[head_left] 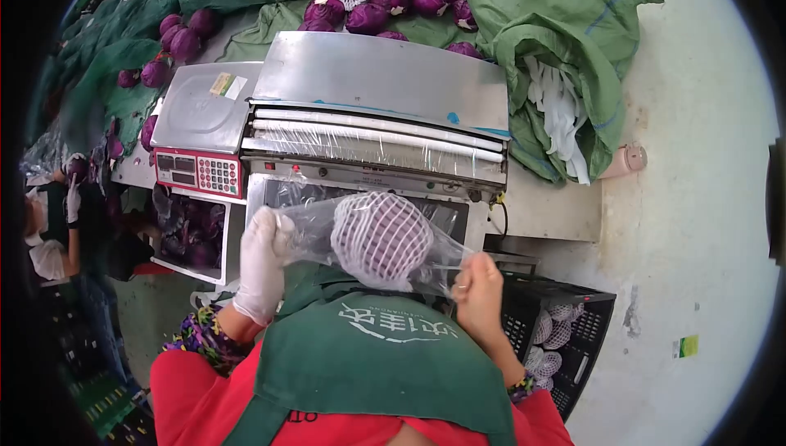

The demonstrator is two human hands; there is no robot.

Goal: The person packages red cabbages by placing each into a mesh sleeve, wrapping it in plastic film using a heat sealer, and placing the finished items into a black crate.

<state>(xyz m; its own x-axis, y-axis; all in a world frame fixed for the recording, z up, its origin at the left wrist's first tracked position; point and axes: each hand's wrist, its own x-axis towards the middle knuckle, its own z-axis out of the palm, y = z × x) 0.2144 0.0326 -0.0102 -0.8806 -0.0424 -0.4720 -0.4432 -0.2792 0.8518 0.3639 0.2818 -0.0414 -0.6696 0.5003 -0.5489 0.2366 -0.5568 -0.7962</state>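
A purple cabbage in a white foam net hangs in front of my apron, with clear plastic film stretched around it. My left hand, in a white glove, is closed on the film's left end. On the other side my bare right hand pinches the film's right end. Just beyond the cabbage stands a film wrapping machine with a metal top, white rollers and film drawn across them. Part of its front plate is hidden behind the cabbage and film.
A scale with a red keypad stands left of the machine. Purple cabbages lie behind it beside a green sack. A black crate at my right holds several netted cabbages. Another person's gloved hand is at far left.
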